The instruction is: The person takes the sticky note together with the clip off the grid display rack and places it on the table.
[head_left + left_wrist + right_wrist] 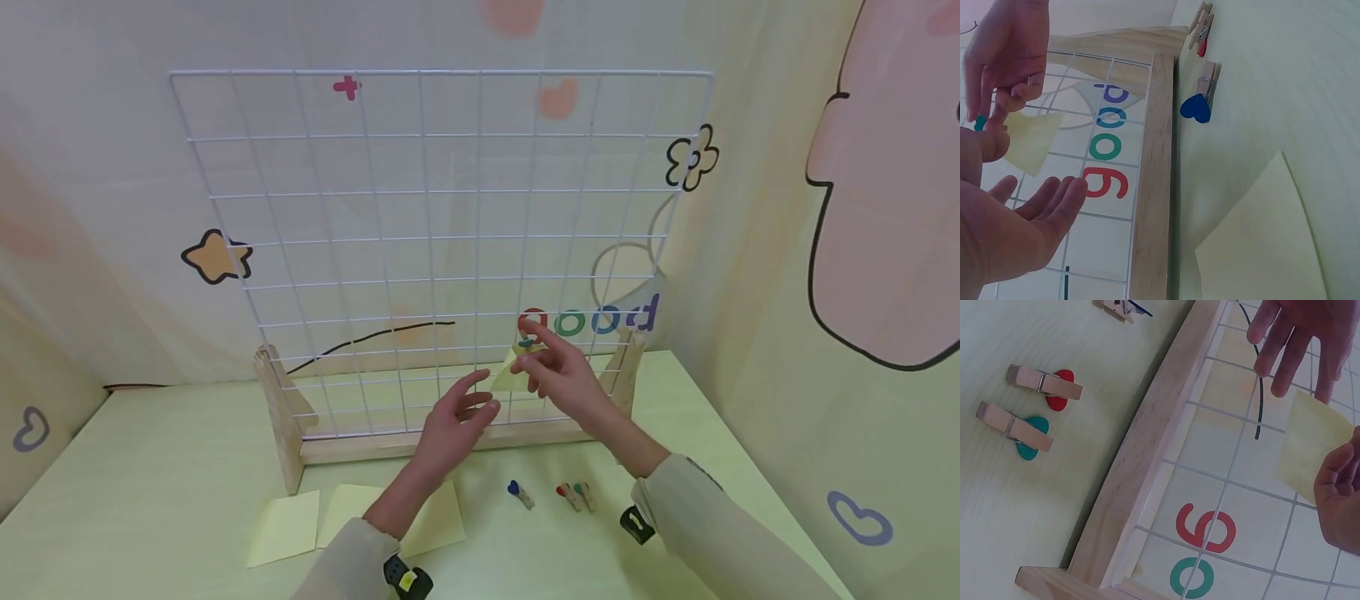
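My right hand (pixel 558 375) is at the white wire grid (pixel 450 237), its finger and thumb about a small clothespin with a teal top (pixel 527 342). Below that clothespin a yellow paper note (pixel 507 377) hangs against the grid; the right fingers partly cover it. My left hand (pixel 457 417) is just left of the note, fingers spread and holding nothing. In the left wrist view the teal clothespin top (pixel 980 122) shows between the right fingertips. The right wrist view has the note (pixel 1310 447) between the two hands.
Wooden feet and a bar (pixel 360 450) carry the grid. In front lie clothespins with a blue heart (pixel 520 493), a red top (pixel 568 497) and a teal top (pixel 585 496). More yellow notes (pixel 283 527) lie at the front left, some partly under the left forearm.
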`<control>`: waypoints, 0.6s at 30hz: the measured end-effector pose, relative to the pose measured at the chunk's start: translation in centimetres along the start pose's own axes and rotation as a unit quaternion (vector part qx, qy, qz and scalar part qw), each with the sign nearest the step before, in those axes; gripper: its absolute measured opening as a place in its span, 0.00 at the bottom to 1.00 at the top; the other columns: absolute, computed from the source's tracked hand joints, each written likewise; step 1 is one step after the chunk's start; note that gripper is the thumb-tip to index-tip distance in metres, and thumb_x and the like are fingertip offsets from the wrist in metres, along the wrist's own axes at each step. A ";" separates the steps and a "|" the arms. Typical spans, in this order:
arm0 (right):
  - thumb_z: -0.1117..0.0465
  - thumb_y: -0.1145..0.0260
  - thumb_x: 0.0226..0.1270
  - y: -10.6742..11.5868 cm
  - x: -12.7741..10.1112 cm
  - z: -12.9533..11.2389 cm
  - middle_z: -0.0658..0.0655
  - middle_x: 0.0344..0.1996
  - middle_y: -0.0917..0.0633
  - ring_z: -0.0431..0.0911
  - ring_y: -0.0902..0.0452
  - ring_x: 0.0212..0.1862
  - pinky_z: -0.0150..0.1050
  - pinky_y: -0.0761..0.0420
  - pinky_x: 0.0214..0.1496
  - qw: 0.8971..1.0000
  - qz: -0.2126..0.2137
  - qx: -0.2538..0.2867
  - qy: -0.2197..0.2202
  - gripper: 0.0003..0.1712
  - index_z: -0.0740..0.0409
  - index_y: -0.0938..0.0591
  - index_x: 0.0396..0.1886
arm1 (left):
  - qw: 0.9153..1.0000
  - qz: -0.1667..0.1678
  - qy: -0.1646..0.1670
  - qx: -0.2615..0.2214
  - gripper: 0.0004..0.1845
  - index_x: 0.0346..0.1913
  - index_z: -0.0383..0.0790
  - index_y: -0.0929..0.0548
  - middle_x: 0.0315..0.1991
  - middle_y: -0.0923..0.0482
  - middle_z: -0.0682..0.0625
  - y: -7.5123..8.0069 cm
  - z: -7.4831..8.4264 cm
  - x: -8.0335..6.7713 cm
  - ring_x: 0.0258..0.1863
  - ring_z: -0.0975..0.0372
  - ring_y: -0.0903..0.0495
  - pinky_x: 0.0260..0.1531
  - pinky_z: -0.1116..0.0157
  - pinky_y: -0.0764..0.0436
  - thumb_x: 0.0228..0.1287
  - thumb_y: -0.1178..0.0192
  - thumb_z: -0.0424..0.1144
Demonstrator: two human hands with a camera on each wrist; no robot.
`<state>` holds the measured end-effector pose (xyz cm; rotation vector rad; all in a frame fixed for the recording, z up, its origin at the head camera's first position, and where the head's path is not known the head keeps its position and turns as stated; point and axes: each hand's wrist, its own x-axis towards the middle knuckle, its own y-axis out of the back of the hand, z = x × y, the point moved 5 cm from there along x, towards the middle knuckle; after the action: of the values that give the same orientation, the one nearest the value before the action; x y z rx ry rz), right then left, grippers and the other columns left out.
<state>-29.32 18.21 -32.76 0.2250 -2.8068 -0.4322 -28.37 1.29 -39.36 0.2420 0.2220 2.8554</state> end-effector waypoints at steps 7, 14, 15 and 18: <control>0.63 0.46 0.75 0.1 0.8 0.5 0.63 0.35 0.15 0.45 0.26 0.27 0.30 0.25 0.28 1.000 0.006 0.014 -0.012 0.26 0.57 0.34 0.71 | 1.000 0.017 -0.003 -0.006 0.24 0.66 0.52 0.28 0.55 0.21 0.41 -0.4 0.2 0.8 0.52 0.49 0.20 0.45 0.57 0.17 0.68 0.41 0.45; 0.63 0.47 0.76 0.0 1.2 0.8 0.60 0.33 0.15 0.44 0.27 0.25 0.28 0.26 0.28 0.999 0.023 0.032 -0.033 0.23 0.58 0.30 0.68 | 0.999 0.035 0.005 -0.020 0.21 0.62 0.48 0.24 0.45 0.16 0.40 -1.0 0.3 1.6 0.39 0.52 0.15 0.37 0.62 0.16 0.67 0.40 0.42; 0.63 0.47 0.75 0.0 1.2 0.8 0.59 0.32 0.15 0.43 0.27 0.25 0.28 0.27 0.28 0.999 0.026 0.033 -0.033 0.23 0.59 0.30 0.68 | 0.999 0.039 0.004 -0.019 0.20 0.61 0.46 0.23 0.44 0.16 0.39 -1.1 0.4 1.7 0.37 0.52 0.14 0.36 0.63 0.15 0.67 0.40 0.42; 0.63 0.46 0.75 0.1 1.3 0.8 0.56 0.30 0.15 0.42 0.28 0.24 0.28 0.27 0.27 0.998 0.037 0.037 -0.033 0.21 0.60 0.27 0.65 | 0.999 0.047 -0.004 -0.015 0.19 0.59 0.40 0.22 0.39 0.15 0.39 -1.3 0.6 1.9 0.33 0.53 0.13 0.33 0.63 0.15 0.67 0.40 0.41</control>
<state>-30.83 18.22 -33.14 0.1246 -2.8889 -0.3241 -29.79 3.11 -38.72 0.2636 0.1712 2.9489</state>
